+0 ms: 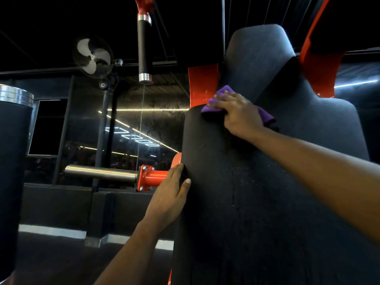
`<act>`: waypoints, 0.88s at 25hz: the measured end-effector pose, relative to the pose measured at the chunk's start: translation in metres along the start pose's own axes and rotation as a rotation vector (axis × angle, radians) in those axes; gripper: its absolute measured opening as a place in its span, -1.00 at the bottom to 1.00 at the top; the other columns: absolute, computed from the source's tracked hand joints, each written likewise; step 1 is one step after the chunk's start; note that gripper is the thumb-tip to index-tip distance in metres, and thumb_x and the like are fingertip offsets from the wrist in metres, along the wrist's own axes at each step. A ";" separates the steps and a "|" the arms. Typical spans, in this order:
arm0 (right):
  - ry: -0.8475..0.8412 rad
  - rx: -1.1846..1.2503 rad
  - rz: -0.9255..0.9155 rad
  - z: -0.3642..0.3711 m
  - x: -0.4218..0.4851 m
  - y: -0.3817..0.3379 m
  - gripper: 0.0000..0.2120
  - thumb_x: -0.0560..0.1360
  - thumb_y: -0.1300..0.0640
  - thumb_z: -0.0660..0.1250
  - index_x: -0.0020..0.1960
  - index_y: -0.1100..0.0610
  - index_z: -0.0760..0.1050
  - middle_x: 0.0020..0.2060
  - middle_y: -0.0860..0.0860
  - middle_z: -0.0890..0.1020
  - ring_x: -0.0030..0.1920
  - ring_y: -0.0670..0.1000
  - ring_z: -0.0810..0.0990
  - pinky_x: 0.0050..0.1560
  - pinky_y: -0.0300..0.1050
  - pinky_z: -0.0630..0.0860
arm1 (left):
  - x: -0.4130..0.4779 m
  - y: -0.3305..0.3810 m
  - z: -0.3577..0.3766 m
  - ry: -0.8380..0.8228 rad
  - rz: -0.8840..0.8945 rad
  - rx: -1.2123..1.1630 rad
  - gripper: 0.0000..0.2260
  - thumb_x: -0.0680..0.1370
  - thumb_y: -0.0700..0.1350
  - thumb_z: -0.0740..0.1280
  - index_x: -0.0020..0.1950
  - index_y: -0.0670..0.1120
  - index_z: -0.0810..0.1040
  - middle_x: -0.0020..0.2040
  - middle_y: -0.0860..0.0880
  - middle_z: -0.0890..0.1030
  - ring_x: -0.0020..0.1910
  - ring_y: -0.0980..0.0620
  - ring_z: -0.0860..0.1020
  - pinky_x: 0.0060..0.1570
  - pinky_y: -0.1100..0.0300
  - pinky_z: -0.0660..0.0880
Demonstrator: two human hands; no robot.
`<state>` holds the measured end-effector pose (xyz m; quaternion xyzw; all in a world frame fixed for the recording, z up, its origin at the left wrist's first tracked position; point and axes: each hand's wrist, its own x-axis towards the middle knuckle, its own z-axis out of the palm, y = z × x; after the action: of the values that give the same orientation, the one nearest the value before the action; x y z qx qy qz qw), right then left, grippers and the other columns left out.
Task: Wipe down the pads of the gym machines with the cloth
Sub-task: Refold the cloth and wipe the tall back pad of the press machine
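Against the upper left shoulder of the black back pad, where it narrows toward the headrest, the right hand presses a folded purple cloth, its fingers laid nearly straight across the fabric; cloth ends show past the fingertips and behind the wrist. Lower down, the left hand grips the pad's left edge, thumb flat on the front face and fingers curled round behind. A streak of wet droplets runs down the middle of the pad. Red frame plates flank the neck. To the left stand a chrome weight peg on a red flange, a hanging black-gripped handle and a wall fan.
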<state>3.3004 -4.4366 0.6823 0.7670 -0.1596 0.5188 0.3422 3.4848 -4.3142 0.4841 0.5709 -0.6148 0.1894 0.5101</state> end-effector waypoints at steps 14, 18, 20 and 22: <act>-0.117 -0.013 -0.052 -0.029 -0.033 0.024 -0.36 0.39 0.31 0.17 0.42 -0.04 0.52 0.48 -0.03 0.45 0.53 0.06 0.31 0.52 0.08 0.27 | 0.004 0.007 0.001 0.005 -0.035 -0.002 -0.51 0.70 0.00 0.15 0.61 -0.09 0.17 0.59 -0.01 0.25 0.54 0.09 0.20 0.36 0.36 0.04; 0.114 0.052 0.096 0.014 -0.012 -0.034 -0.50 0.41 0.30 0.19 0.29 0.07 0.62 0.33 0.11 0.59 0.42 0.24 0.46 0.46 0.16 0.34 | 0.006 -0.002 -0.001 -0.027 -0.035 0.003 -0.50 0.70 -0.01 0.16 0.62 -0.09 0.17 0.60 -0.02 0.22 0.56 0.06 0.20 0.42 0.31 0.05; -0.023 0.053 -0.070 0.034 -0.030 -0.060 -0.47 0.44 0.26 0.17 0.35 0.01 0.58 0.41 0.05 0.53 0.48 0.19 0.39 0.52 0.17 0.24 | 0.005 -0.004 -0.001 -0.026 -0.033 0.002 -0.50 0.70 -0.03 0.17 0.62 -0.09 0.17 0.61 -0.03 0.22 0.57 0.05 0.19 0.44 0.31 0.04; -0.171 0.051 -0.165 0.024 -0.053 -0.055 -0.43 0.46 0.26 0.15 0.42 -0.05 0.52 0.48 -0.03 0.45 0.54 0.09 0.29 0.55 0.07 0.16 | 0.004 0.000 0.000 -0.022 -0.032 0.032 -0.50 0.70 -0.02 0.15 0.63 -0.09 0.15 0.62 -0.03 0.20 0.57 0.04 0.18 0.46 0.25 0.06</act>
<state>3.3278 -4.4200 0.6091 0.8275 -0.1111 0.4255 0.3492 3.4858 -4.3163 0.4873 0.5907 -0.6082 0.1849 0.4970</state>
